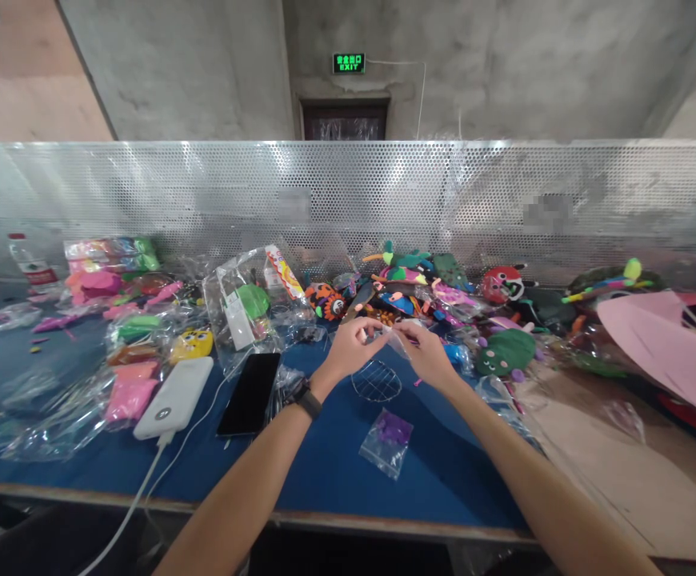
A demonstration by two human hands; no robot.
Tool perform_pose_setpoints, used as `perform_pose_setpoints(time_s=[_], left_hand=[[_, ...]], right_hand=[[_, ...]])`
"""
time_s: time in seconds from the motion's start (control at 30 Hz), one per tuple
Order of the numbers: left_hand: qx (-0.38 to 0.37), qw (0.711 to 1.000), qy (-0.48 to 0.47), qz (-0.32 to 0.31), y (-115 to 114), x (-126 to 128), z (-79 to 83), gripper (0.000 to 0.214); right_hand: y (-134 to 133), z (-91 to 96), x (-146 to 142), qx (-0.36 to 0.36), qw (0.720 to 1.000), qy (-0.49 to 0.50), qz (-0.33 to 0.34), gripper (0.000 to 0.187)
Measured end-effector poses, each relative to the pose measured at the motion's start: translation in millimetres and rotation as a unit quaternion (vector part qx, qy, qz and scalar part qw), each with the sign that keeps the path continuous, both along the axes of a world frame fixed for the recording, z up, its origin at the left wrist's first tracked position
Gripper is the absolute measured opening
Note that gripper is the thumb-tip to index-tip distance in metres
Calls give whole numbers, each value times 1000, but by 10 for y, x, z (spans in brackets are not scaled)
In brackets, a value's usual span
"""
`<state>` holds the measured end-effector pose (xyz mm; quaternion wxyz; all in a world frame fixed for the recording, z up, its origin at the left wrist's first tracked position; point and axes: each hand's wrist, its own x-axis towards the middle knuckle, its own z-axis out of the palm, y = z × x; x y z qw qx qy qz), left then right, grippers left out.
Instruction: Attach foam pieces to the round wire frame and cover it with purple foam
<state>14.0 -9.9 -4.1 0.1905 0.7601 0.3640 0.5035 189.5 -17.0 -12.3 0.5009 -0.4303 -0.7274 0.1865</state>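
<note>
Both your left hand [351,350] and right hand [429,350] hover over the blue worktop [324,484], fingers pinched almost together on a small clear plastic piece [397,342] between them; nearer you lie a round wire grid [377,394] and purple packet [393,430].

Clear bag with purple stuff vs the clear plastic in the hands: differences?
Pose: the purple bag lies flat on the blue table; the clear plastic is held up between the left hand and right hand.
Contents: the purple bag holds purple material; the clear plastic shows no colour inside.
View: the purple bag's outline is fully visible; the clear plastic is partly hidden by the hands.
Shared: both are see-through.
</note>
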Motion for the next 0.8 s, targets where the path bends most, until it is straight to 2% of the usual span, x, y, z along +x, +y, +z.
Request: perform_pose_setpoints(time_s=[0.27,0.67,0.8], left_hand=[[51,997,36,48,23,14,-37,16],[64,992,58,88,-4,39,-55,22],[80,991,78,77,18,17,-60,22]], right_hand=[[4,-38,-26,-36,999,16,2,31],[11,-65,-82,-63,996,54,40,29],[-11,-70,-93,-36,998,23,48,26]])
